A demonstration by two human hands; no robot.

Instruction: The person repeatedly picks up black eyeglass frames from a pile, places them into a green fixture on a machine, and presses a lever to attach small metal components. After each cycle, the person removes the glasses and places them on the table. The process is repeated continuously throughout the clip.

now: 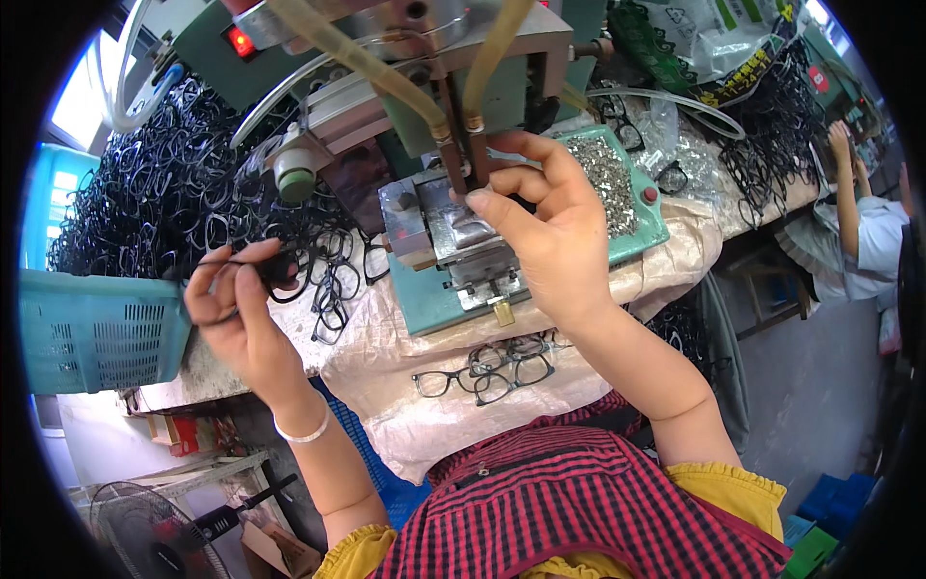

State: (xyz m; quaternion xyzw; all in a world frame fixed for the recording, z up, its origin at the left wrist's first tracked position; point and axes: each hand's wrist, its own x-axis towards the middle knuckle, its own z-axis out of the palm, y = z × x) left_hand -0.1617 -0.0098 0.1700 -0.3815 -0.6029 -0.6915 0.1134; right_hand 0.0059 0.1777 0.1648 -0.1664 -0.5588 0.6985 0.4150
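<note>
Seated worker at a bench table [183, 388], beige sheet [386, 362] spread over its front edge. Left hand [239, 318] is raised near the table's front left corner, fingers curled and grasping a dark eyeglass frame [280, 268], partly hidden and blurred. Right hand [559, 232] is up at the bench machine [417, 307], thumb and forefinger brought close together beside the lower ends of two brown metal bars [477, 159] — cannot tell whether a small part is pinched there. Pale hoses [367, 72] run to the bars from above.

Under the right wrist's far side, at the machine's right, a green tray [644, 217] full of small metal pieces [603, 183]. Along the table's front edge, between the forearms, several finished-looking dark glasses frames [487, 374] lie overlapping on the sheet. More loose frames [335, 285] just right of the left hand.

Turquoise basket [106, 282] at the left front corner; big tangled heap of dark frames [164, 183] behind it — a second heap [772, 159] toward the table's right end, near a printed plastic bag [704, 43].
</note>
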